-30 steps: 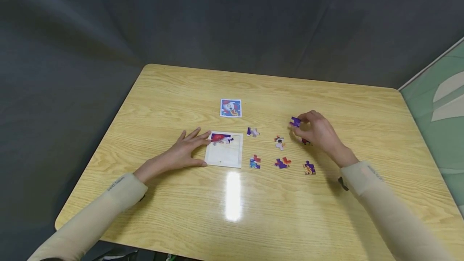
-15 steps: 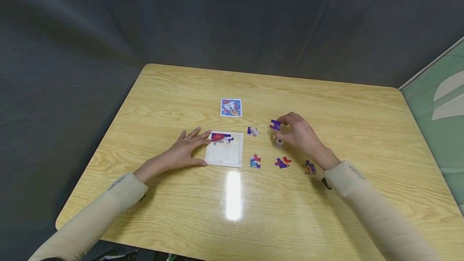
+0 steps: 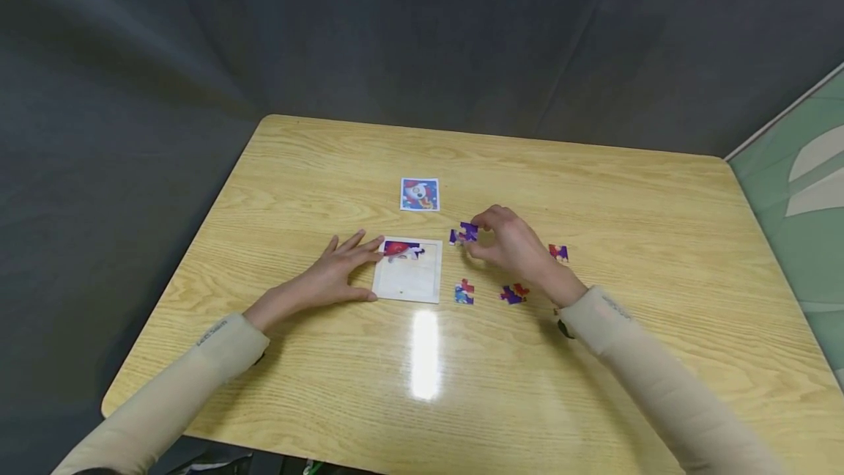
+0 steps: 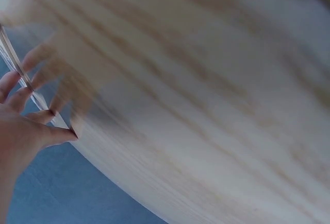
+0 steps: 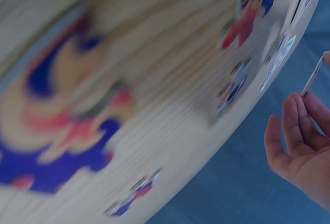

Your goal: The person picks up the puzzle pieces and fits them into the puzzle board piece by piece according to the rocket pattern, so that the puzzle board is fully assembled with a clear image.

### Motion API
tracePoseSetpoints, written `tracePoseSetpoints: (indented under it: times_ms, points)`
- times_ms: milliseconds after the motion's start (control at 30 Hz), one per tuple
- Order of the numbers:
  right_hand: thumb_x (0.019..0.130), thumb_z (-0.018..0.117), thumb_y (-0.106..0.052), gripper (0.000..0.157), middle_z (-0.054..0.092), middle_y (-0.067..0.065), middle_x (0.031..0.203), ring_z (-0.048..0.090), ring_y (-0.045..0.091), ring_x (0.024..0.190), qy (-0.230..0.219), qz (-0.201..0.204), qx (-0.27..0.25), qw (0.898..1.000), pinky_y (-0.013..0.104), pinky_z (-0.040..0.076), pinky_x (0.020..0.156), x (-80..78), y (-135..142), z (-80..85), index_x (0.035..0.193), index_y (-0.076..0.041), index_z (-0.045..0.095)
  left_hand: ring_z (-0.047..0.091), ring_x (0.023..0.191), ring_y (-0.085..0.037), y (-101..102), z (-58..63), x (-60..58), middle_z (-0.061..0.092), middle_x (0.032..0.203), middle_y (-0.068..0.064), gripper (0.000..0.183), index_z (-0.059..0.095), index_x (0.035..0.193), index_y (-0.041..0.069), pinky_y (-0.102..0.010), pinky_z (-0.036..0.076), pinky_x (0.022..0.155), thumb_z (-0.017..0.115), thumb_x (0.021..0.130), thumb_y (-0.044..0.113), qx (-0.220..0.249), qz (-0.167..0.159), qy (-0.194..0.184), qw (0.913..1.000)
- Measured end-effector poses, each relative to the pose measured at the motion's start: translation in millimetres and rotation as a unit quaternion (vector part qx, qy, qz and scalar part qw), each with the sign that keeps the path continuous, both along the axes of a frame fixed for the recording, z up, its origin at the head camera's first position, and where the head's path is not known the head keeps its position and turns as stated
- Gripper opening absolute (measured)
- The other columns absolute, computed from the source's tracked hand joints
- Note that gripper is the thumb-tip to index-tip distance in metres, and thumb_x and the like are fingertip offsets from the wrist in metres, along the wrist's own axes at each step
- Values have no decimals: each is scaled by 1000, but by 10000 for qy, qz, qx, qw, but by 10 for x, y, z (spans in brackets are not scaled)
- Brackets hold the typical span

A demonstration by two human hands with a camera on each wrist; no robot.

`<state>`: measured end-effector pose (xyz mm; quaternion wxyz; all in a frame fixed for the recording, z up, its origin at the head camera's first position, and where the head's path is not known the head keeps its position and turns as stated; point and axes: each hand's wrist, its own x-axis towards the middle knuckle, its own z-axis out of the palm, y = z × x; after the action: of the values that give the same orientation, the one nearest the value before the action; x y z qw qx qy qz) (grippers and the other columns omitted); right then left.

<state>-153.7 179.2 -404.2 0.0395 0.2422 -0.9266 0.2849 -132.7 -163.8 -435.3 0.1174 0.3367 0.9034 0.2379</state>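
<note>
In the head view my left hand (image 3: 327,276) lies spread at the left side of a white puzzle tray (image 3: 418,286), its index finger and thumb touching the edge. Joined red, white and purple pieces (image 3: 399,249) fill part of the tray's upper left. My right hand (image 3: 515,246) pinches a purple jigsaw piece (image 3: 469,232) between thumb and fingertips. It is held up to the right of the tray, partly covering a purple-and-white piece (image 3: 453,237). The right wrist view shows the held piece (image 5: 312,75) edge-on, raised off the table.
A small picture card (image 3: 420,194) lies beyond the tray. Loose pieces on the table include a blue-and-red one (image 3: 464,292), a purple-and-orange one (image 3: 513,294) and a red-and-purple one (image 3: 558,252). A patterned piece (image 5: 56,110) shows large and blurred in the right wrist view.
My right hand has carried the purple jigsaw piece leftward, past the loose pieces toward the tray. The red-and-purple piece is uncovered again. My left hand has stayed at the tray.
</note>
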Motion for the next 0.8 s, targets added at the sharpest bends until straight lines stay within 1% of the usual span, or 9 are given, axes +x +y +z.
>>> tracePoseSetpoints:
  times_ms: [233,367,567,800]
  points:
    - [77,81,-22,40,64,10,97,61,23,86,215,321,16,9993,35,56,74,23,-180,-64,107,2,68,9,146,-34,-1,3,-1,24,158,-4,72,49,140,10,-67,0,111,75,81,43,-26,-1,-39,10000]
    - [78,80,-25,40,64,9,96,60,20,85,220,419,139,9988,34,55,74,36,-264,-98,106,1,69,10,146,-35,-3,10,-1,25,158,-5,73,49,140,9,-68,1,111,76,80,42,-35,-9,-21,10000]
    - [79,80,-28,39,65,8,98,61,21,89,213,556,414,9974,36,55,76,53,-368,-130,104,-1,70,10,146,-36,4,14,0,26,157,-6,73,50,140,9,-68,1,110,76,80,42,-41,-12,-4,10000]
    - [78,79,-36,43,67,8,100,61,22,90,466,621,845,9934,36,54,72,55,-483,-147,104,-3,70,9,146,-34,15,16,-1,25,158,-4,73,49,140,10,-67,0,111,75,81,43,-96,22,-44,9999]
